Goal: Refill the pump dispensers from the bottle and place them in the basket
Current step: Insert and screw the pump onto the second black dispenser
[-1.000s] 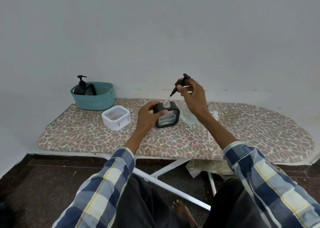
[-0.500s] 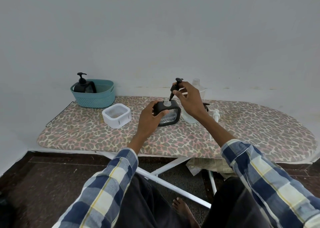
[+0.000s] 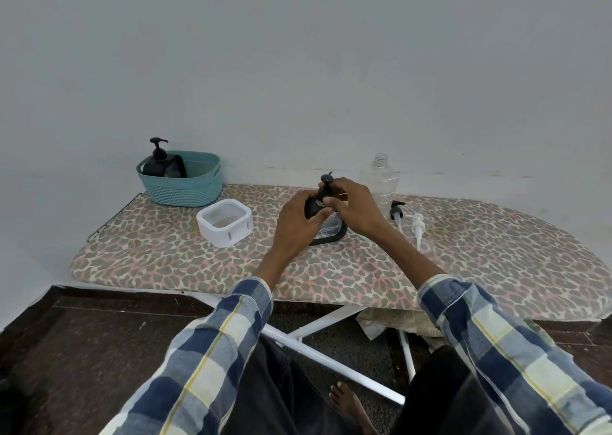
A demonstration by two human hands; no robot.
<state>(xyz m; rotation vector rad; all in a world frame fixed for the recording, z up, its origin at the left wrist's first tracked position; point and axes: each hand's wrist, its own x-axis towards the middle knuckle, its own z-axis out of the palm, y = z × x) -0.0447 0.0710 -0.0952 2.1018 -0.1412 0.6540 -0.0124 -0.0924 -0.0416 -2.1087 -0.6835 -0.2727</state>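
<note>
A black-framed clear dispenser (image 3: 331,231) stands at the middle of the ironing board (image 3: 480,269). My left hand (image 3: 296,222) grips its left side. My right hand (image 3: 351,207) pinches the black pump head (image 3: 325,183), which sits in the dispenser's neck. A clear, uncapped bottle (image 3: 380,183) stands behind my right hand. The teal basket (image 3: 183,186) at the board's far left holds another black dispenser (image 3: 160,163). A white dispenser body (image 3: 225,222) without a pump lies beside the basket.
A loose black pump (image 3: 396,212) and a loose white pump (image 3: 417,227) lie on the board right of the bottle. The wall runs close behind the board. The board's white legs and my bare foot show below its front edge.
My right hand has lowered the black pump from above the dispenser down into its neck. The left hand kept its hold on the dispenser body.
</note>
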